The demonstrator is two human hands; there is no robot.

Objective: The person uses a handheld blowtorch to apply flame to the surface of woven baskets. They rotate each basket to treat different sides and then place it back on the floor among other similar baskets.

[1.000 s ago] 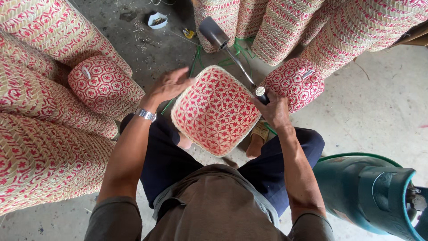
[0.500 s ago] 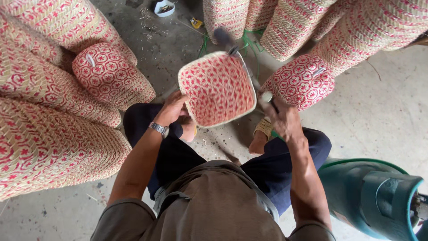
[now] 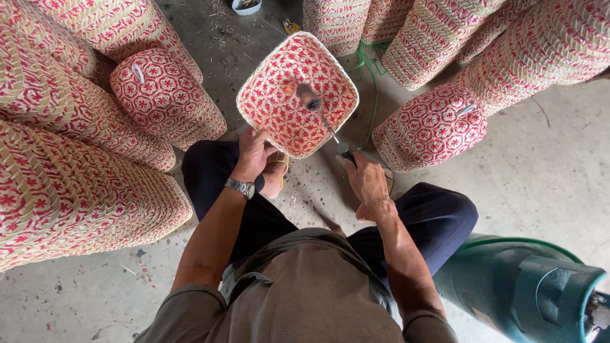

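Gripping the near rim of the red woven basket [image 3: 297, 94], the left hand [image 3: 254, 152] tilts it forward above the floor, while the right hand [image 3: 365, 184], equally near, clasps a rod-like tool [image 3: 321, 114] slanting across its base.

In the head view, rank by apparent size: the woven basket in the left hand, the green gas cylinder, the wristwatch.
1. Green gas cylinder, though cropped and nearer the camera, so unsure against the basket.
2. Woven basket.
3. Wristwatch.

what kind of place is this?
Likely a basket-weaving workshop. Stacks of red-and-cream woven baskets crowd a bare concrete floor; the left hand steadies a woven basket while the right hand holds a torch-like tool beside a green gas cylinder.
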